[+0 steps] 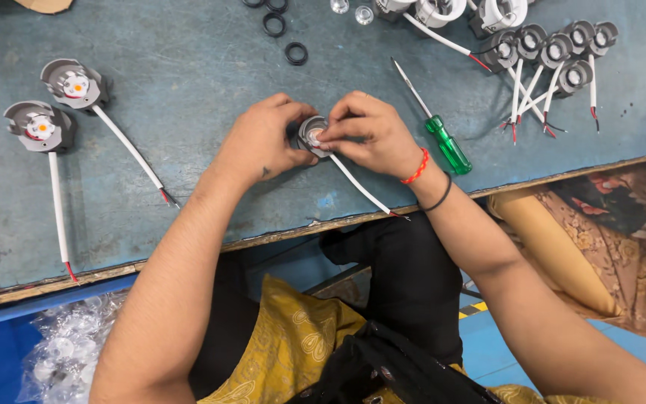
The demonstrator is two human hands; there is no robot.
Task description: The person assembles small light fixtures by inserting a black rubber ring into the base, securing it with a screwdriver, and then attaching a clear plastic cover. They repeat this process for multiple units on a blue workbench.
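Note:
My left hand (263, 138) and my right hand (371, 131) meet over a small round grey lamp fitting (312, 135) on the blue-grey bench (188, 60). The left hand grips the fitting's side. The right hand's fingertips press on its top, and a red thread and a black band circle that wrist. A white cable (359, 187) runs from the fitting toward the bench's front edge.
Two finished fittings (57, 105) with white cables lie at the left. A green-handled screwdriver (437, 127) lies right of my hands. Several more fittings (555, 52) cluster at the far right, black rings (285, 37) at the top. A bag of clear parts (69, 348) sits below.

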